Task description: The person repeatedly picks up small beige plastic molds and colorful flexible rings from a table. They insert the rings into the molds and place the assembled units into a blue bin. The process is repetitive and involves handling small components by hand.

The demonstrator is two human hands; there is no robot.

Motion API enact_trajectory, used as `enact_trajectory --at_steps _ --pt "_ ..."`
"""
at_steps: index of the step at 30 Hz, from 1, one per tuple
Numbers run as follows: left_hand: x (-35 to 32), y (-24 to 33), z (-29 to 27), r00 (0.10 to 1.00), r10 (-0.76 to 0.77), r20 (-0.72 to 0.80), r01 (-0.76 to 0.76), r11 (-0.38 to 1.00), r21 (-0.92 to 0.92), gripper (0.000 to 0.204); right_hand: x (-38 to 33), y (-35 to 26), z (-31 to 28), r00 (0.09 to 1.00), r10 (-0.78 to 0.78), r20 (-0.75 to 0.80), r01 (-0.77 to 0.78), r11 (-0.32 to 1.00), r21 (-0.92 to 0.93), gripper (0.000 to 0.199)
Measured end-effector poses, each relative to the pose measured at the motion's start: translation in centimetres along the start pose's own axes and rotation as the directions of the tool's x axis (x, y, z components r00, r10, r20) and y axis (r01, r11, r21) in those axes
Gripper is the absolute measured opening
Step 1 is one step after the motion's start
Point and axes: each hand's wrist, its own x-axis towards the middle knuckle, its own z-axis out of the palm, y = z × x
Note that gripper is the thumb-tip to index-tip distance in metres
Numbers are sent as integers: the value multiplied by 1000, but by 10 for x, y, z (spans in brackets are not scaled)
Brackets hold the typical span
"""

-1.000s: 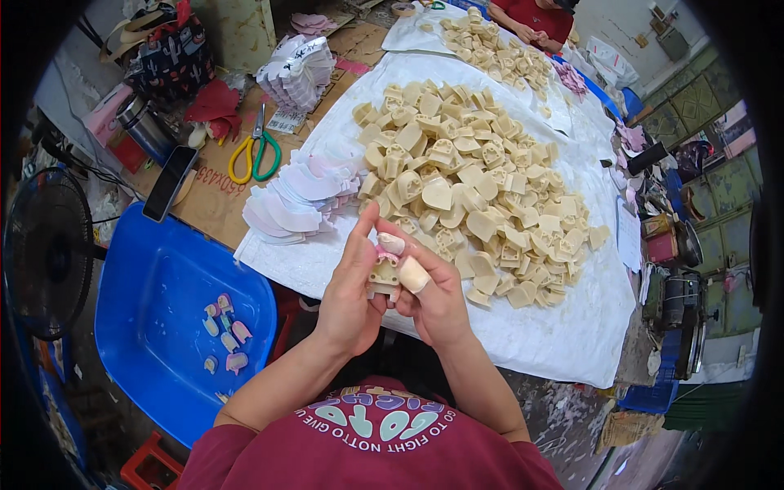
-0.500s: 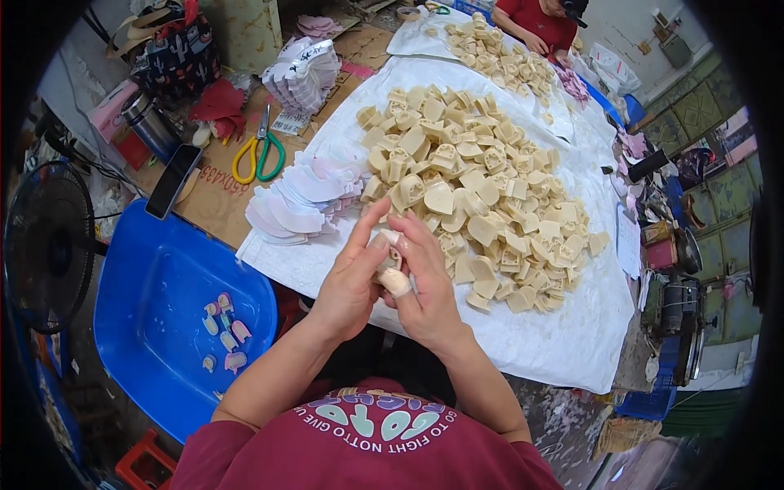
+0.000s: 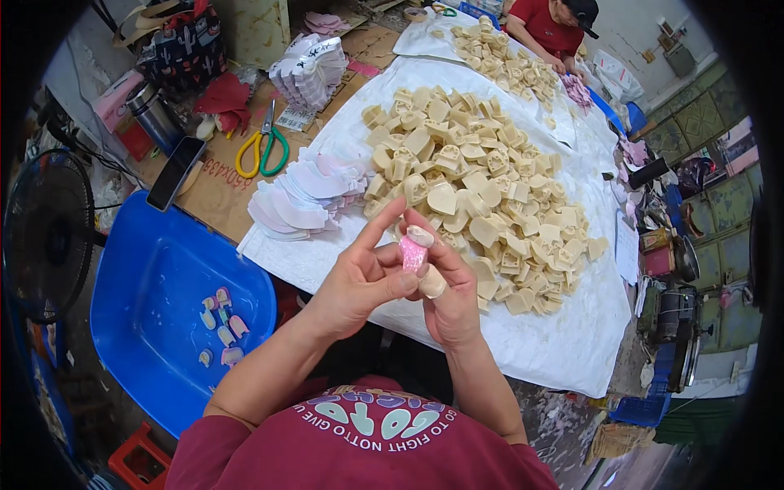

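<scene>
Your maroon shirt (image 3: 359, 453) fills the bottom of the frame, and both your forearms reach up from it. At the centre, your left hand (image 3: 353, 286) and right hand (image 3: 455, 306) meet, pinching a small shiny pink piece (image 3: 414, 254) between fingertips and thumbs; the left index finger points upward. Pale covers wrap your right thumb and one right finger.

At lower left, beside your left arm, is a blue tub (image 3: 135, 314) with a few small pink and cream pieces (image 3: 225, 336) on its bottom. Just beyond your hands, a white sheet (image 3: 563, 351) covers the table. Pale pink and white curved cutouts (image 3: 298, 200) overlap on it, left of centre, next to a large heap of cream moulded parts (image 3: 478, 188).

Farther off, at upper left, a dark phone (image 3: 176, 173) lies at the table's edge, near scissors (image 3: 267, 128) with one yellow and one green handle. Beyond them stands a bundle of whitish pieces (image 3: 309, 72). At the top right, a person (image 3: 545, 33) in red and a dark cap bends over the table's far end.
</scene>
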Motion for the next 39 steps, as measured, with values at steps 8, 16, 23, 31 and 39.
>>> enact_trajectory --at_steps 8,16,23,31,39 --pt "8 14 -15 861 218 460 -486 82 870 85 -3 -23 -24 927 364 -94 -361 931 53 26" --pt "2 21 -23 888 227 399 -423 66 904 49 -6 -15 -20 988 121 -101 -151 910 -387 16" --pt "5 8 -10 897 352 267 -303 51 952 37 -5 -17 -7 981 -75 -176 -21 873 -488 18" --pt "6 -13 -6 876 480 46 -108 103 989 36 2 5 0 964 -126 -235 6 892 -452 20" --pt "-3 -22 -24 882 459 -106 5 216 976 35 5 12 9 988 90 -124 -122 953 -278 20"
